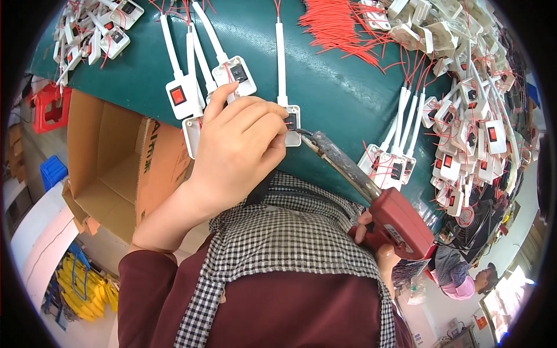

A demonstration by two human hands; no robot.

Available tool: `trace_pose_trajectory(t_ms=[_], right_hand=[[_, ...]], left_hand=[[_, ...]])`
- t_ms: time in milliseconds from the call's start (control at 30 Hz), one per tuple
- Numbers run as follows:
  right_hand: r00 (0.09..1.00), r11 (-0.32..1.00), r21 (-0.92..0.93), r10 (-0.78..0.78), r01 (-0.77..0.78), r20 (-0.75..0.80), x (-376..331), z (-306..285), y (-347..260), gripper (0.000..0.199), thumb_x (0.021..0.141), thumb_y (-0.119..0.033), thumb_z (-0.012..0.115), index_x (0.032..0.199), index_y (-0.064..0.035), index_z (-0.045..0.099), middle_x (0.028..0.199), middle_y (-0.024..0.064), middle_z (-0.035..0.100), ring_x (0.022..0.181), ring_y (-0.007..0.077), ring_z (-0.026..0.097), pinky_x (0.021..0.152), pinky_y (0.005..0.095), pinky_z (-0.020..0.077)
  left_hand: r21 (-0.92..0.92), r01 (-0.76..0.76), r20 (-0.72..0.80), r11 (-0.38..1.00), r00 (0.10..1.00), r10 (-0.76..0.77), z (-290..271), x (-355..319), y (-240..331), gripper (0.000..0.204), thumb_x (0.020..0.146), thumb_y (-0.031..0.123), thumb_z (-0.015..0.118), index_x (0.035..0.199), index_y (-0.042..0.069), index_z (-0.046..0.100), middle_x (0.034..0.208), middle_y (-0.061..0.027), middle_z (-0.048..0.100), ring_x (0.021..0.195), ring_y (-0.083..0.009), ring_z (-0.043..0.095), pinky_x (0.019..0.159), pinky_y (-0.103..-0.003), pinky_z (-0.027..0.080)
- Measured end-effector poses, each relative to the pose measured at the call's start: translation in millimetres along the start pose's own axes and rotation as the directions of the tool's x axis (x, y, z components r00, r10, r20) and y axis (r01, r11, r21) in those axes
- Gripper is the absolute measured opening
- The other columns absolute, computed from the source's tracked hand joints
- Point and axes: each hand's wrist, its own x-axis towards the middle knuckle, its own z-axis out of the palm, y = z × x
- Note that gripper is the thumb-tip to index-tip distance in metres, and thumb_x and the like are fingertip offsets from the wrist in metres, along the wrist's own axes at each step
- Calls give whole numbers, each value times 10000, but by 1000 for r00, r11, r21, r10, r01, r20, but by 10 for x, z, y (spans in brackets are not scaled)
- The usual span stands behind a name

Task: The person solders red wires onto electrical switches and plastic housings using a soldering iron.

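Note:
My left hand (pixel 241 139) is closed, its fingertips at the left edge of a white switch housing (pixel 293 137) on the table. Inside that housing sits a black switch, and a white tube (pixel 281 64) with red wires runs away from it. Whether the fingers also pinch a wire is hidden. In my right hand (pixel 385 255) is a red soldering gun (pixel 401 223), the fingers wrapped round its handle. Its tip reaches the right side of the same housing, by the switch. Just beyond my left hand lie more housings, one with a red rocker switch (pixel 177 95).
The green table (pixel 342 87) carries a bundle of red wires (pixel 333 29) at the back and a large pile of switch housings (pixel 464 127) on the right. Several tubed housings (pixel 394 165) lie nearer. An open cardboard box (pixel 107 151) stands at the left edge. Another person (pixel 455 275) is far right.

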Motion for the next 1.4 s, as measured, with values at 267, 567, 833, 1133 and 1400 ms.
trace_pose_trajectory(t_ms=[267,567,833,1133,1400], right_hand=[[999,999,33,23,-24,31,30,12,8,877,648,-504,751,1195,89,406,851,134,576,638,159,552,577,252,454],[999,999,15,46,-47,12,26,13,36,885,636,-506,758,1190,88,407,738,105,556,625,155,550,560,248,455],[999,1000,2,-10,10,-35,-43,-12,18,907,656,-529,731,1223,88,383,991,208,584,647,175,561,563,258,457],[998,999,-45,-28,31,53,-59,-84,15,860,703,-575,661,1224,64,419,1093,208,567,699,176,559,572,254,441],[999,1000,15,-17,17,40,-88,-105,57,860,701,-557,675,1243,56,408,1097,207,565,707,176,560,591,251,452]], left_hand=[[7,-40,-4,999,999,41,-13,23,-25,148,645,17,638,718,74,523,824,-10,606,783,-170,581,911,-397,352],[13,-54,8,998,999,54,-25,29,-36,138,651,28,640,724,78,534,834,-10,609,791,-169,582,903,-391,346],[-1,-5,46,1000,999,5,-57,34,-10,136,648,-6,642,726,74,567,867,-5,642,791,-172,585,926,-399,334],[12,-30,33,999,999,30,-45,30,-4,135,661,31,640,716,83,529,821,-4,605,794,-168,579,923,-413,324],[28,-29,92,999,995,27,-98,48,31,184,655,11,656,803,74,568,876,-17,630,819,-189,588,953,-414,324]])
